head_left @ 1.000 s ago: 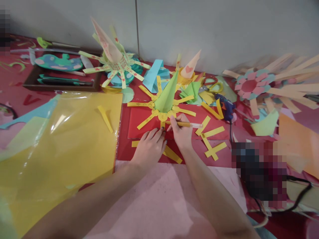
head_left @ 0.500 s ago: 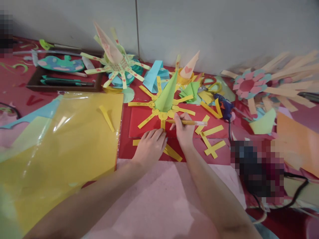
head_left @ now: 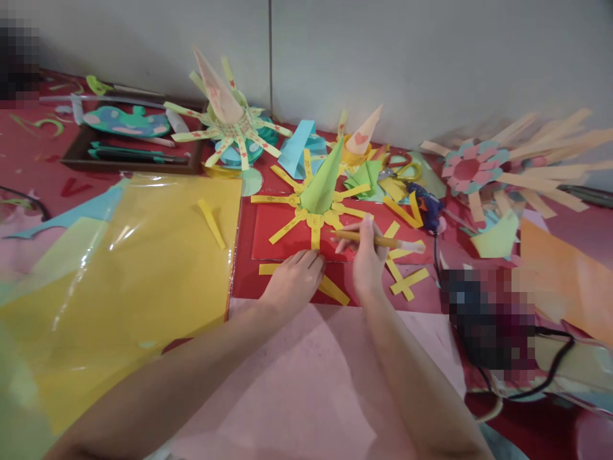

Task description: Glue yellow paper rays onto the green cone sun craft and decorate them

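A green paper cone stands in a ring of yellow paper strips that spread outward like rays, some with small drawn marks. My left hand is closed at the lower end of the yellow paper strip that points toward me, its fingertips on that end. My right hand grips a yellow pen with a pale end. The pen's tip points left, raised just right of that strip. Under the cone piece lies a red sheet. Loose yellow strips lie beyond and beside my right hand.
A plastic-covered yellow sheet lies left, and pink paper in front of me. Behind stand a pink-coned paper piece, a brown tray and scissors. A blue glue gun and a paper flower are right.
My right hand has drawn back to the right, lifting the pen away from the strip. My left hand stays at the strip's end. The whole view has shifted slightly.
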Demonstrator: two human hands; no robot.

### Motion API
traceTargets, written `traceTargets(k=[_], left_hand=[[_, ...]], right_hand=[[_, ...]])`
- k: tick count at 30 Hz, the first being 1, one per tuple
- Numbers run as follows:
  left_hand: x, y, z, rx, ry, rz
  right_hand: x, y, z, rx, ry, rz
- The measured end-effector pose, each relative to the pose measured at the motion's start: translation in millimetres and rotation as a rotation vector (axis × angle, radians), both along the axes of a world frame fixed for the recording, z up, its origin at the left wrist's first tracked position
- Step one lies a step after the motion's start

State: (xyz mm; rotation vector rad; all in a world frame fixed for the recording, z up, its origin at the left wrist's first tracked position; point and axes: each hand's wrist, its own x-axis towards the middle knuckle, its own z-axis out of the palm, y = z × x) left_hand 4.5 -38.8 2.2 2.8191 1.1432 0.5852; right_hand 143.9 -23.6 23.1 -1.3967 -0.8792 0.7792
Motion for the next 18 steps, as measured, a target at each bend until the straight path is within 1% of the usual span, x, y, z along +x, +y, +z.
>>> traceTargets(k=[2, 3, 7, 10, 13, 18], left_hand=[[0.0, 0.1, -0.5, 0.025, 0.01, -0.019], [-0.1, 0.1, -0.5, 0.036, 0.019, -0.024], [-1.0, -0.8, 0.3, 0.068, 0.044, -0.013], [-1.6, -1.6, 0.8, 0.108, 0.017, 0.024], [-1.7, -2.3, 1.3, 0.137, -0.015, 0.079], [-1.9, -3.4, 3.1, 0.144, 0.019, 0.071]], right_hand=[[-3.7, 1.6, -6.5, 0.039, -0.029, -0.075], [-4.5, 2.6, -10.1, 0.049, -0.054, -0.08], [-1.8, 5.5, -20.5, -0.008, -0.086, 0.046], [1.3, 6.1, -21.8, -0.044, -0.077, 0.097], [1.4, 6.5, -20.2, -0.055, -0.114, 0.132], [-1.1, 5.6, -17.7, -0.064, -0.189, 0.155]])
